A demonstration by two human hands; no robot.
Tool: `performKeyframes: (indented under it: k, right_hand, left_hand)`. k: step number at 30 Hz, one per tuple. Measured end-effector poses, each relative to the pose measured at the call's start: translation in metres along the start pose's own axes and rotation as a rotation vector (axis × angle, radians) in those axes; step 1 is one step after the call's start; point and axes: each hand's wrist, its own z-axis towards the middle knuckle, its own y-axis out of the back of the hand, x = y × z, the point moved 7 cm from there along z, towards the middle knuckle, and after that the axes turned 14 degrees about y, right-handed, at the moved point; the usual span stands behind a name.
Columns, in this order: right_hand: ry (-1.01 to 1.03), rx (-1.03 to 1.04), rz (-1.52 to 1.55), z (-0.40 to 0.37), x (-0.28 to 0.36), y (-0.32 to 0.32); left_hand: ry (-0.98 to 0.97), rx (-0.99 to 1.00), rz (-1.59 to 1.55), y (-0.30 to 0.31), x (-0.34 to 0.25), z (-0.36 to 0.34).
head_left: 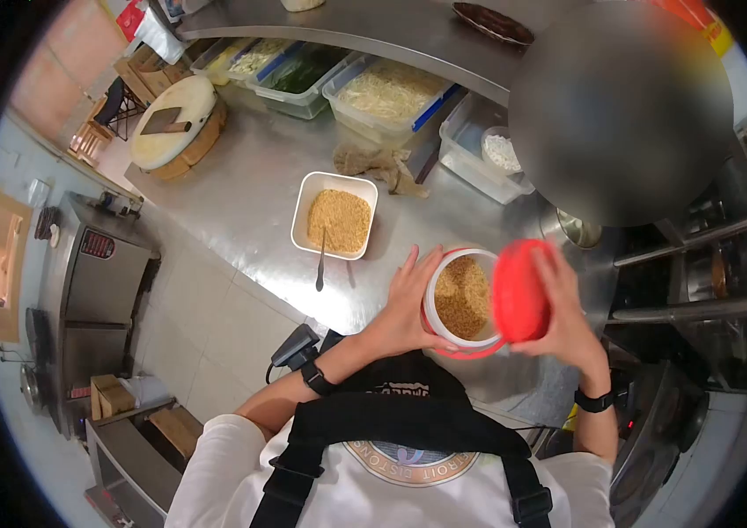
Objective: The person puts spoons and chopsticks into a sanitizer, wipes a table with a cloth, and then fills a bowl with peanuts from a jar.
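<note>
My left hand (408, 304) is wrapped round the left side of an open round tub (433, 299) with a white rim and red outside. Golden-brown granules (464, 295) lie inside it. A red lid (518, 290) is in my right hand (564, 308), tilted on edge at the tub's right side. Whether lid and tub touch, I cannot tell. Farther left on the steel counter (250, 189) stands a white square container (300, 216) of similar granules, with a spoon (320, 268) leaning out over its near edge.
A crumpled brown cloth (378, 165) lies behind the square container. Clear bins (364, 119) of food line the counter's back under a steel shelf (373, 40). A round chopping block (166, 145) with a cleaver (162, 121) stands at the back left. A metal pot (580, 231) is at right.
</note>
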Motion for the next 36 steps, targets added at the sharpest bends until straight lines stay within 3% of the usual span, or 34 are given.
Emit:
performKeyframes:
  k: [1, 4, 7, 9, 13, 17, 19, 23, 26, 27, 29, 30, 34, 36]
  right_hand:
    - [0.108, 0.191, -0.143, 0.011, 0.021, -0.014]
    - [0.189, 0.336, -0.089, 0.032, 0.039, -0.042]
    - [0.256, 0.431, -0.174, 0.043, 0.043, -0.058]
    - [0.28, 0.461, -0.191, 0.046, 0.042, -0.06]
    - [0.315, 0.525, -0.247, 0.047, 0.037, -0.063]
    - [0.255, 0.369, -0.224, 0.04, 0.042, -0.074]
    - [0.004, 0.233, -0.325, 0.028, 0.038, -0.075]
    - [-0.01, 0.239, -0.298, 0.034, 0.039, -0.061]
    - [0.361, 0.672, -0.314, 0.049, 0.056, -0.055]
    - [0.371, 0.667, -0.314, 0.054, 0.05, -0.055]
    - [0.62, 0.768, -0.337, 0.053, 0.046, -0.072]
    - [0.654, 0.692, -0.371, 0.056, 0.044, -0.075]
    - [0.579, 0.59, -0.432, 0.045, 0.039, -0.087]
    - [0.308, 0.47, -0.478, 0.047, 0.033, -0.089]
  left_hand:
    - [-0.005, -0.002, -0.006, -0.001, 0.002, 0.0]
    - [-0.079, -0.031, -0.076, -0.001, 0.009, 0.0]
    - [-0.076, -0.057, -0.028, 0.0, 0.016, -0.001]
    - [-0.046, 0.068, -0.208, -0.002, 0.024, -0.001]
    - [-0.066, 0.126, -0.229, -0.002, 0.027, 0.002]
    - [-0.077, 0.087, -0.226, -0.002, 0.031, 0.006]
    - [-0.114, 0.062, -0.226, 0.001, 0.034, 0.009]
    - [-0.195, 0.114, -0.224, 0.005, 0.03, 0.009]
    - [-0.254, 0.111, -0.228, 0.008, 0.025, 0.013]
    - [-0.282, 0.12, -0.252, 0.008, 0.023, 0.013]
    - [-0.274, 0.113, -0.232, 0.007, 0.022, 0.013]
    - [-0.247, 0.11, -0.23, 0.005, 0.025, 0.011]
    - [-0.271, 0.1, -0.227, 0.002, 0.027, 0.016]
    - [-0.227, 0.162, -0.271, 0.003, 0.033, 0.02]
